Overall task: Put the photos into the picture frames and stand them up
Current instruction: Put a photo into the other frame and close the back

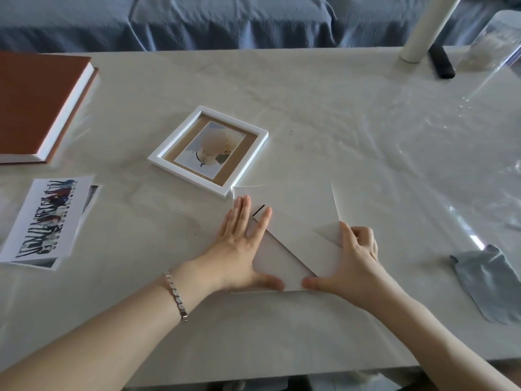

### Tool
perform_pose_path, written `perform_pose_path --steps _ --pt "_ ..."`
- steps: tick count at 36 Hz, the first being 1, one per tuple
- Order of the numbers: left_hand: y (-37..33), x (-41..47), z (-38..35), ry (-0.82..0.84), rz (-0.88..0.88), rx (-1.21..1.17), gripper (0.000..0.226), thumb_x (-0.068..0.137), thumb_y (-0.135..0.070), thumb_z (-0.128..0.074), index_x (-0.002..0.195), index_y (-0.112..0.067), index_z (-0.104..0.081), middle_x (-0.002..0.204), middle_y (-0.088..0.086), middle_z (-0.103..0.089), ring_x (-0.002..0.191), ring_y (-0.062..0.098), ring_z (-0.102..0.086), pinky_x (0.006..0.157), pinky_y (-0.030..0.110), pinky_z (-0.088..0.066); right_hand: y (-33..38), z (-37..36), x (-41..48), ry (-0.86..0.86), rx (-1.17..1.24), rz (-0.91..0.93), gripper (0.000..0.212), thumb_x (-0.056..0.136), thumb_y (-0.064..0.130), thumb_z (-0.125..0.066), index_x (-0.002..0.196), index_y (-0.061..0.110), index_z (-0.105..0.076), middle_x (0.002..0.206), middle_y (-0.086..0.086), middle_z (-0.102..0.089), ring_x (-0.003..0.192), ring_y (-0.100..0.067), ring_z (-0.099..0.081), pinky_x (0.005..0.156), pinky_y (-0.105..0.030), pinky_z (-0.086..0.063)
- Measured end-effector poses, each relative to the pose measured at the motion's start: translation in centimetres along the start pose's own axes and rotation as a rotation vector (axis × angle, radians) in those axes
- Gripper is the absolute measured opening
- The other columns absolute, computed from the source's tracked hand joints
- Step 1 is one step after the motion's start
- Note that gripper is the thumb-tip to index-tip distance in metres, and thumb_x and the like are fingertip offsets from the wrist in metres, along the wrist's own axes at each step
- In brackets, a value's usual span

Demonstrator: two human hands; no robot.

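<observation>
Head view: white frame (296, 235) flat on bench (310, 122), under both hands.
Left hand (242, 244): fingers straight, pressing its left side.
Right hand (352, 261): fingers curled, gripping its right edge.

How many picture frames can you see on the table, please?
2: the white frame lies face up at centre, holding a photo; the second frame lies back up, held by the left hand and right hand.

A big pale table (324, 114) fills most of the view. Its top looks like light stone, and soft light shines on it. A clear plastic sheet (451, 142) lies over its right side. Behind the table is a wrinkly blue cover (225, 21), maybe over a couch. A white pole (428, 26) stands at the table's far right corner.
</observation>
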State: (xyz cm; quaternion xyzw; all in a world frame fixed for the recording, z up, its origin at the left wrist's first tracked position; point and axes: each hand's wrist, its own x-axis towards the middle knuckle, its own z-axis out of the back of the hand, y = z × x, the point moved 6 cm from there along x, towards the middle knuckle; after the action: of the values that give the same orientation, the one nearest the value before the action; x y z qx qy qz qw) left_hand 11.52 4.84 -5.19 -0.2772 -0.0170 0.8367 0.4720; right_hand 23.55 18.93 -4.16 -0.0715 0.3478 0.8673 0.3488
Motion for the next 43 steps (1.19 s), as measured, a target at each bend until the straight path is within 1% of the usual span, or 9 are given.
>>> perform_pose_path --steps 10,15,20,24,29,32,36,40,43 --pt "-0.1 -0.4 0.8 -0.125 -0.001 -0.053 0.124 0.062 -0.073 -0.06 0.143 -0.023 0.02 0.148 0.014 0.034 0.13 0.018 0.038 0.109 0.029 0.014 -0.2 0.0 -0.3 0.062 0.045 -0.067 0.095 0.05 0.046 -0.083 0.128 0.033 -0.03 0.109 0.008 -0.024 0.115 -0.014 -0.03 0.088 -0.026 -0.035" --pt "0.0 -0.6 0.8 -0.16 -0.006 -0.1 0.124 0.06 -0.073 -0.06 0.144 -0.026 0.018 0.149 0.009 0.033 0.134 0.018 0.035 0.108 0.027 0.013 -1.0 2.9 -0.4 0.028 0.336 -0.058 0.013 0.085 0.027 -0.062 0.094 0.021 -0.069 0.093 -0.003 -0.07 0.083 -0.019 -0.064 0.074 -0.028 -0.048" --pt "0.4 -1.8 0.4 -0.279 0.107 -0.235 0.134 0.04 -0.082 -0.054 0.146 -0.029 0.008 0.148 0.002 0.033 0.134 0.018 0.035 0.115 0.034 -0.004 -1.9 2.5 -0.7 -0.003 0.209 -0.111 0.027 0.093 0.021 -0.047 0.085 0.012 -0.071 0.082 -0.012 -0.071 0.084 -0.031 -0.064 0.075 -0.036 -0.047" --pt "0.3 -3.0 -0.2 -0.343 0.245 -0.358 0.126 0.055 -0.068 -0.065 0.147 -0.018 0.006 0.155 0.01 0.011 0.14 0.02 0.024 0.113 0.027 0.006 -1.4 2.2 -1.4 -0.058 0.241 -0.078 0.02 0.091 0.018 -0.051 0.09 0.02 -0.071 0.082 -0.006 -0.071 0.078 -0.02 -0.062 0.067 -0.028 -0.04" --pt "0.5 -3.3 0.0 -0.427 0.207 -0.53 0.126 0.053 -0.055 -0.077 0.147 -0.015 -0.004 0.156 0.004 -0.001 0.141 0.008 0.013 0.105 0.014 0.007 -1.2 2.4 -1.8 -0.039 0.524 -0.106 0.024 0.09 0.013 -0.054 0.093 0.032 -0.068 0.083 0.01 -0.072 0.079 -0.007 -0.066 0.075 -0.019 -0.049" --pt "0.6 -3.8 -0.1 -0.459 0.225 -0.627 0.127 0.051 -0.05 -0.081 0.147 -0.02 -0.003 0.156 -0.002 -0.002 0.141 0.003 0.006 0.105 0.013 0.003 -1.1 2.2 -2.0 0.081 0.8 -0.154 0.025 0.089 0.007 -0.053 0.102 0.025 -0.064 0.079 0.0 -0.074 0.069 -0.012 -0.069 0.071 -0.02 -0.056" --pt "1.4 -4.4 0.1 -0.531 0.274 -0.822 0.126 0.047 -0.042 -0.087 0.146 -0.029 -0.011 0.152 -0.008 -0.023 0.138 0.007 -0.023 0.114 0.03 -0.021 -0.6 2.5 -2.3 0.162 0.962 -0.113 0.032 0.086 -0.002 -0.053 0.105 0.022 -0.063 0.079 -0.007 -0.072 0.067 -0.015 -0.067 0.065 -0.021 -0.056" --pt "1.8 -4.9 1.9 -0.678 0.3 -1.013 0.113 0.057 -0.018 -0.086 0.145 -0.025 -0.015 0.136 -0.024 -0.033 0.12 0.003 -0.046 0.094 0.015 -0.039 -0.2 3.0 -2.3 0.124 1.013 -0.042 0.033 0.081 -0.001 -0.055 0.103 0.023 -0.063 0.076 -0.004 -0.069 0.069 -0.014 -0.067 0.068 -0.021 -0.056" --pt "2.7 -5.0 3.2 -0.717 0.409 -1.16 0.093 0.06 -0.011 -0.084 0.139 -0.016 -0.035 0.126 -0.016 -0.048 0.094 0.001 -0.059 0.079 0.015 -0.044 0.6 3.6 -2.2 0.143 1.016 -0.002 0.035 0.082 -0.003 -0.054 0.104 0.024 -0.062 0.082 -0.008 -0.067 0.072 -0.015 -0.066 0.069 -0.024 -0.057"
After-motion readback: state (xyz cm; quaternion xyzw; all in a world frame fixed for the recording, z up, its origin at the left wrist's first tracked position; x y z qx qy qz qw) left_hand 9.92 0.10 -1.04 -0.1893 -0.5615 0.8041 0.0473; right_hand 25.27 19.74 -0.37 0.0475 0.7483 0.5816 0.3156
